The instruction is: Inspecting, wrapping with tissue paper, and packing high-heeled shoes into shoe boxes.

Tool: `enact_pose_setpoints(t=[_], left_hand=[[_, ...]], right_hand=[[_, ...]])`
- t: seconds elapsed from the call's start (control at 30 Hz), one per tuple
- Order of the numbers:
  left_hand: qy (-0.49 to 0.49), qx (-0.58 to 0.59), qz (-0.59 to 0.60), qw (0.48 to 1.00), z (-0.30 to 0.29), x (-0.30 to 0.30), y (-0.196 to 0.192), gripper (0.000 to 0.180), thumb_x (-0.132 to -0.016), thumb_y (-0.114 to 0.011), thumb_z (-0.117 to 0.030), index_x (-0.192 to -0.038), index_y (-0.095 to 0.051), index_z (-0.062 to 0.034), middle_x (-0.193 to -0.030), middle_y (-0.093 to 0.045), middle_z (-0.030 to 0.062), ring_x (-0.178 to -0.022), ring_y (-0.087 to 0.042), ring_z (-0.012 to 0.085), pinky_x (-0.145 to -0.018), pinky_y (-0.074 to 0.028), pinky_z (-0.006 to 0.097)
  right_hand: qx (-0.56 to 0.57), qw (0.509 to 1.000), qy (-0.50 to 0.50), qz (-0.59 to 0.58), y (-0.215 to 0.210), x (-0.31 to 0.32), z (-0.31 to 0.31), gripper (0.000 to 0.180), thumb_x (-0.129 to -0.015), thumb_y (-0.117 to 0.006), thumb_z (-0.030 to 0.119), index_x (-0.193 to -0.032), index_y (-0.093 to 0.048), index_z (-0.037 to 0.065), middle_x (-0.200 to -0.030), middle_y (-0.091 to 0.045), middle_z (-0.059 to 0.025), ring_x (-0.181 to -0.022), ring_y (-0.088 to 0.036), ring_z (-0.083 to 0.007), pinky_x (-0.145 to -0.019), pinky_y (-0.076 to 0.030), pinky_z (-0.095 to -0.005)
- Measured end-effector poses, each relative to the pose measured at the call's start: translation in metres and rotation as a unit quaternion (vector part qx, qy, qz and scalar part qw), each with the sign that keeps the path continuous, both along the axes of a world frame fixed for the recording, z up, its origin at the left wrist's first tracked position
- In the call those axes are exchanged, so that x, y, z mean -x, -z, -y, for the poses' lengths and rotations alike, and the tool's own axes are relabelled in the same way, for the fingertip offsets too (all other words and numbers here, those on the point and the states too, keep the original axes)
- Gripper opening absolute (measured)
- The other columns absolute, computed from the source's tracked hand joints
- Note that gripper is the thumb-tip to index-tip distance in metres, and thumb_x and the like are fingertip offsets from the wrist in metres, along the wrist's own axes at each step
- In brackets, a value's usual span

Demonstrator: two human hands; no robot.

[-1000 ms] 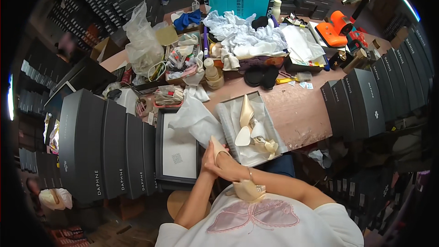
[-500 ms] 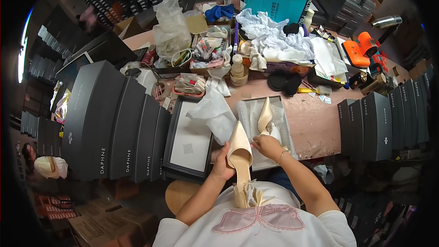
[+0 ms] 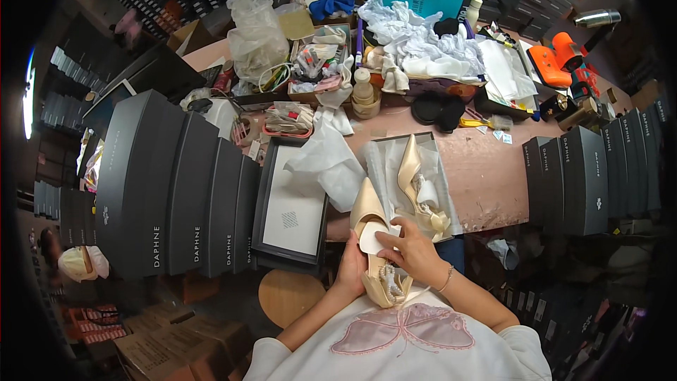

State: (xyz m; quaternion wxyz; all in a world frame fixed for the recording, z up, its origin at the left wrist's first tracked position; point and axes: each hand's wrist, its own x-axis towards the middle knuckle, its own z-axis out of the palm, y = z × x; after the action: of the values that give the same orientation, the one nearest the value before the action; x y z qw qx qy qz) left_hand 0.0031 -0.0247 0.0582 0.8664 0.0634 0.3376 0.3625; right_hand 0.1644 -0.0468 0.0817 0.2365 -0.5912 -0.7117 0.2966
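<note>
Here, the cream shoe [image 3: 365,204] was held at the near left corner of the shoe box [image 3: 426,142], its pointed toe aimed away from the person. The left hand [image 3: 350,268] was partly closed, curled around the left side of the shoe. The right hand [image 3: 416,250] was half closed, thumb and fingers drawn in on a white pad [image 3: 371,238] over the shoe's opening; how deep the pad sat could not be told. The second shoe [image 3: 407,169] lay inside the box on thin paper.

The held shoe looked light, its sole fairly stiff, its smooth upper likely a bit slippery and easy to mark. The firm sides near the middle seemed the best grip; the sparkly strap [image 3: 391,279] looked delicate, a poor place to pull. The pad seemed soft and bendy, better pinched by its edge.

Right of the box, a stretch of pink tabletop [image 3: 486,183] gave room as far as the row of dark boxes [image 3: 585,183]. Left of it, a crumpled paper sheet [image 3: 328,166] hung over the dark tray [image 3: 293,194], leaving little space there. Beyond its far edge, a bottle [image 3: 364,95] and clutter limited reach.
</note>
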Motion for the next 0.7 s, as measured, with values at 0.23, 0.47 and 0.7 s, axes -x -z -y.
enact_pose_setpoints(t=[0.23, 0.47, 0.7], left_hand=[[0.041, 0.051, 0.002, 0.998, 0.006, -0.009, 0.007, 0.063, -0.098, -0.032, -0.055, -0.141, -0.031, -0.0082, -0.137, -0.044, 0.0120, -0.126, -0.045, 0.0254, -0.107, -0.036, 0.041], [0.001, 0.025, -0.014, 1.000, 0.004, -0.022, 0.005, 0.055, -0.099, -0.032, -0.052, -0.132, -0.042, -0.0086, -0.126, -0.053, 0.0097, -0.114, -0.053, 0.0226, -0.097, -0.045, 0.041], [0.095, 0.039, -0.100, 0.990, 0.001, -0.012, 0.034, 0.036, -0.094, -0.053, -0.026, -0.122, -0.049, -0.0034, -0.104, -0.062, 0.0156, -0.084, -0.064, 0.0215, -0.067, -0.055, 0.029]], right_hand=[[-0.053, 0.998, -0.011, 0.017, 0.037, 0.013, -0.019, 0.024, -0.081, -0.067, 0.015, -0.103, -0.064, 0.005, -0.097, -0.060, -0.0127, -0.085, -0.061, -0.0296, -0.072, -0.052, -0.0362], [-0.096, 0.994, -0.036, 0.023, 0.032, -0.007, -0.016, 0.015, -0.080, -0.069, 0.013, -0.090, -0.063, 0.003, -0.085, -0.059, -0.0104, -0.084, -0.061, -0.0295, -0.070, -0.050, -0.0369], [-0.131, 0.974, 0.121, 0.137, 0.046, -0.076, -0.042, 0.035, -0.071, -0.073, 0.012, -0.104, -0.061, 0.007, -0.109, -0.057, -0.0122, -0.102, -0.053, -0.0314, -0.087, -0.038, -0.0477]])
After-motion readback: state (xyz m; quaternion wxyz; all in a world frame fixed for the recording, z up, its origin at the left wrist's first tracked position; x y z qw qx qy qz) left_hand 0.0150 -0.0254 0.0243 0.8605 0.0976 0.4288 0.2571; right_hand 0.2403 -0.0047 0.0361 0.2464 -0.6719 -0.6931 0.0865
